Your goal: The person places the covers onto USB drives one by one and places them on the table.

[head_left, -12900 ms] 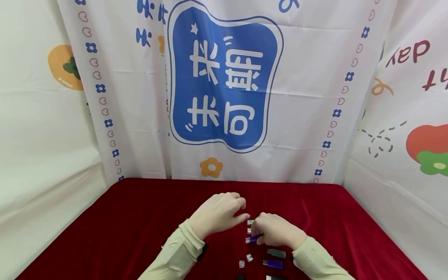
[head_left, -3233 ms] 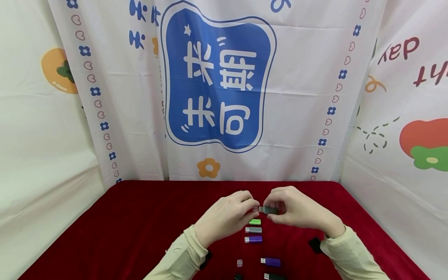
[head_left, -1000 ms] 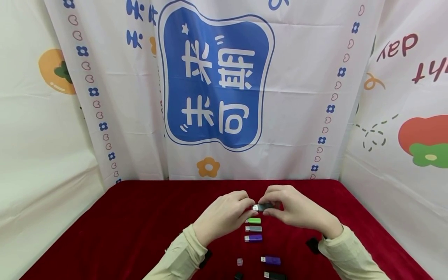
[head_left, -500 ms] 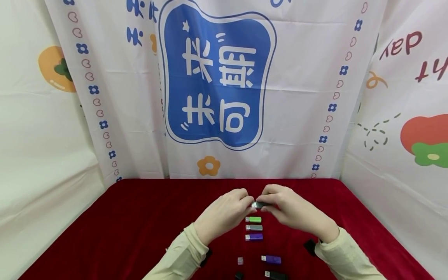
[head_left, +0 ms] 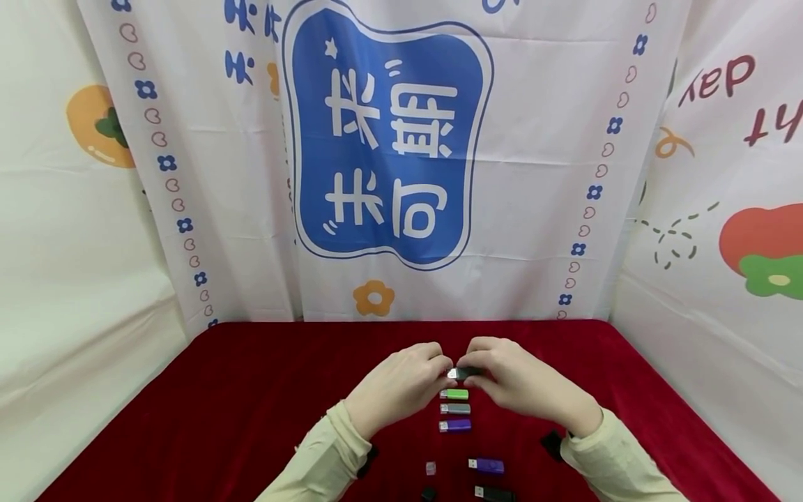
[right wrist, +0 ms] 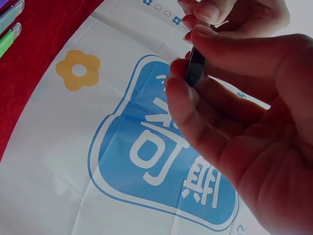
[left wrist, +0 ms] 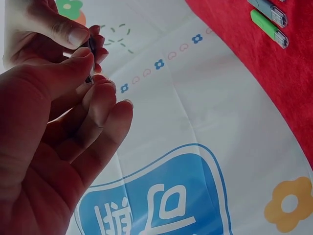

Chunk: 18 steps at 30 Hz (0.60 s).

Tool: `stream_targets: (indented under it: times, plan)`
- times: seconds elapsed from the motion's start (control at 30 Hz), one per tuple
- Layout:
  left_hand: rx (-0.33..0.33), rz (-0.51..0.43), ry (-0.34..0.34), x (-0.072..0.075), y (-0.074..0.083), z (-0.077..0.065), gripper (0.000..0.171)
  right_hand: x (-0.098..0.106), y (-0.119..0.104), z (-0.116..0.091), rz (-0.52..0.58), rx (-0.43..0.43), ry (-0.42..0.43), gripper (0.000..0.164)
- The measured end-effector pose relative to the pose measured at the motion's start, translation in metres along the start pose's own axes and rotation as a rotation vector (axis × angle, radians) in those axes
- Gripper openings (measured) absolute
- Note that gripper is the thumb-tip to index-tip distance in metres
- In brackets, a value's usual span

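Above the table, my right hand (head_left: pixel 521 383) pinches the body of a dark grey USB flash drive (head_left: pixel 465 373) between thumb and fingers. My left hand (head_left: pixel 401 383) pinches its plug end, where a clear cap (head_left: pixel 452 374) sits over the metal connector. How far the cap is on is hard to see. In the right wrist view the dark body of the drive (right wrist: pixel 195 66) shows between the right fingers. Just below the hands lie capped drives in a column: green (head_left: pixel 454 394), grey (head_left: pixel 455 409) and purple (head_left: pixel 455 426).
Nearer the front of the red cloth (head_left: pixel 282 418) lie an uncapped purple drive (head_left: pixel 486 466) and an uncapped black drive (head_left: pixel 494 493). To their left are a loose clear cap (head_left: pixel 430 468) and a black cap (head_left: pixel 429 493). White printed curtains (head_left: pixel 533 209) surround the table.
The purple drive was set in the column; the grey drive and a clear cap were picked up from the front. Cap and drive, apart 3.2 seconds ago, are now together. Lately the hands barely move.
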<state>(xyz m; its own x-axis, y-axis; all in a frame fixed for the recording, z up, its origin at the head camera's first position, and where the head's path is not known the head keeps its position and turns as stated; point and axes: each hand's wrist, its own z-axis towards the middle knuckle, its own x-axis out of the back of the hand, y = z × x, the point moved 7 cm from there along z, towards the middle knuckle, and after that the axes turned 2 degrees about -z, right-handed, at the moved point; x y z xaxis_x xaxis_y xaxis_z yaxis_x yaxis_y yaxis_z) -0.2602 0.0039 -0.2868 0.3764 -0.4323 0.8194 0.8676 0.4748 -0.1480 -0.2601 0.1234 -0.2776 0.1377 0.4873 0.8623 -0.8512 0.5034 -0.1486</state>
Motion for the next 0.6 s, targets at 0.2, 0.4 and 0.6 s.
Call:
stream_targets:
  times: [0.2, 0.4, 0.6]
  plan:
    - [0.014, -0.007, -0.024, -0.0022, -0.0016, 0.0003, 0.013, -0.0006, 0.0022, 0.0, 0.009, -0.007, -0.022, 0.018]
    - [0.029, -0.014, -0.047, -0.0047, -0.0028, 0.0016, 0.012, -0.0004, 0.0043, 0.0, 0.019, -0.021, -0.039, 0.018]
    - [0.052, -0.04, -0.088, -0.0099, -0.0034, -0.0002, 0.01, -0.0055, 0.0076, -0.0005, 0.088, -0.052, -0.082, 0.017]
